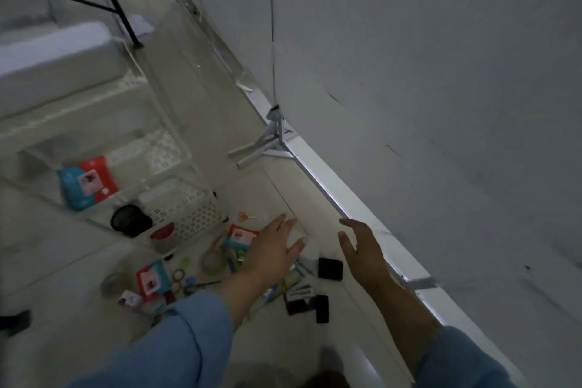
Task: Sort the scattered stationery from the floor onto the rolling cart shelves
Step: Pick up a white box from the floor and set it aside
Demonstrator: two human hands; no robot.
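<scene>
Left hand (272, 250): held out palm down over the floor (330, 198), fingers (285, 224) spread straight, nothing held.
Right hand (362, 250): raised alongside, loosely spread, nothing gripped.
Stationery (212, 261): scattered on the floor under the left hand, beside the cart (195, 217).

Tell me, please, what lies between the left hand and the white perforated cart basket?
In the head view, a red-and-teal card packet lies between the left hand and the white perforated cart basket; small orange scissors lie beside it.
</scene>
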